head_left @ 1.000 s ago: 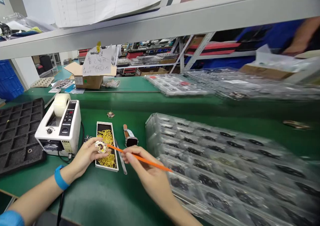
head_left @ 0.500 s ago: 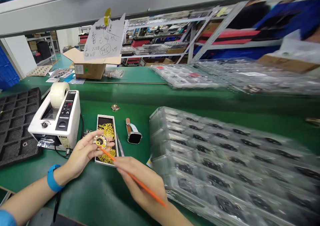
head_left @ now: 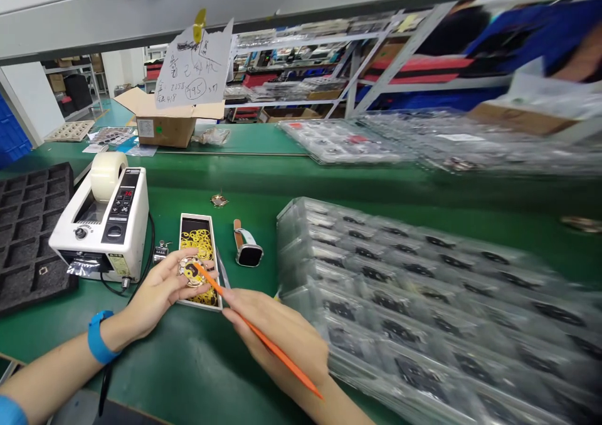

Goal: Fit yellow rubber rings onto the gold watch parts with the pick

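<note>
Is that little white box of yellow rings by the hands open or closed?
Open: the shallow white box has no lid, and yellow rings show on its black lining.

**One head-worn view, forward and down**

The single camera sat on the person's head and faced forward and down across the green matted workbench (head_left: pixel 197 362). Close beneath it, entering from the lower edge, were the left hand (head_left: pixel 155 293), pinching a small round gold-rimmed disc (head_left: pixel 190 270), and the right hand (head_left: pixel 277 334), gripping a thin orange stick (head_left: pixel 282 356). A grey metal shelf beam (head_left: pixel 141 17) crossed the top.
</note>
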`<action>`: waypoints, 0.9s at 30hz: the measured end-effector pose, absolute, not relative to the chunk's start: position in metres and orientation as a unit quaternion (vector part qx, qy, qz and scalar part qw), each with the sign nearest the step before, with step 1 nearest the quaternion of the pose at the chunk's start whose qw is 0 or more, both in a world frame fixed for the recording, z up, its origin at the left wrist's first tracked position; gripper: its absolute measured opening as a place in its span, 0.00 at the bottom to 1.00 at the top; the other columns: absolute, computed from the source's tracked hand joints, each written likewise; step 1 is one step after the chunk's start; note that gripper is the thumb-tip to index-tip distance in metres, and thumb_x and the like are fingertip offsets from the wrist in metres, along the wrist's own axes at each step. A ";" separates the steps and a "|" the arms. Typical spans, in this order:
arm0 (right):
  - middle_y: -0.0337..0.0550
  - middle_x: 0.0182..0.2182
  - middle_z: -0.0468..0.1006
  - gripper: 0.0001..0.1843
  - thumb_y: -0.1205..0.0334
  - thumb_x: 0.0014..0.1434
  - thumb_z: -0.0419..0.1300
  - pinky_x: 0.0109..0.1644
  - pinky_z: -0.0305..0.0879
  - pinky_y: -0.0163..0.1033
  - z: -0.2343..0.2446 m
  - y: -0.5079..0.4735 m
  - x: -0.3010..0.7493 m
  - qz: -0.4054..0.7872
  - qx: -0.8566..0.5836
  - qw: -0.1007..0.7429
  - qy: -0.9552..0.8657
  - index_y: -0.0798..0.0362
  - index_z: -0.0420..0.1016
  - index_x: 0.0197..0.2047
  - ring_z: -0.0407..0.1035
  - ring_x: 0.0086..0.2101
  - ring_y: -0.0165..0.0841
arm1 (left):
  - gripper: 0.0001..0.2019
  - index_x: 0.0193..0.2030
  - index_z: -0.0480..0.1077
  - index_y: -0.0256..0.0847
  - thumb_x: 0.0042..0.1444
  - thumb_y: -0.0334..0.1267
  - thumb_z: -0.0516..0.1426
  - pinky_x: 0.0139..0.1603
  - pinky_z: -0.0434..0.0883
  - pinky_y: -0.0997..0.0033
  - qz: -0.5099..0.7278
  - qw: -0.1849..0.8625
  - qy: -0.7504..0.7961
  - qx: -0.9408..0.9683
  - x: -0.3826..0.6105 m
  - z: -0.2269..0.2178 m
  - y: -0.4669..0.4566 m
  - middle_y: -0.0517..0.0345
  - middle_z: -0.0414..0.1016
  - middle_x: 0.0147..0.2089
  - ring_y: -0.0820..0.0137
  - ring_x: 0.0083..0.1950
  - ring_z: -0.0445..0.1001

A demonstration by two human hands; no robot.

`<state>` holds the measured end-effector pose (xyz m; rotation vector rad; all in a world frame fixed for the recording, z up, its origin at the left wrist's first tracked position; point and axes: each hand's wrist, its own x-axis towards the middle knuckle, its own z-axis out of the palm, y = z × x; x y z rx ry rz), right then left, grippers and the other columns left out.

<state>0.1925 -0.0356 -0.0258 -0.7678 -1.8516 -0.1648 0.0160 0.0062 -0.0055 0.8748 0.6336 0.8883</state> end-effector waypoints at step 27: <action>0.45 0.34 0.75 0.16 0.78 0.59 0.51 0.34 0.70 0.37 -0.024 -0.037 0.195 0.033 -0.393 0.603 -0.694 0.53 0.71 0.46 0.71 0.34 0.32 | 0.16 0.42 0.73 0.36 0.44 0.33 0.65 0.38 0.76 0.70 0.393 0.713 0.378 0.440 0.022 -0.009 0.007 0.54 0.78 0.35 0.68 0.34 0.79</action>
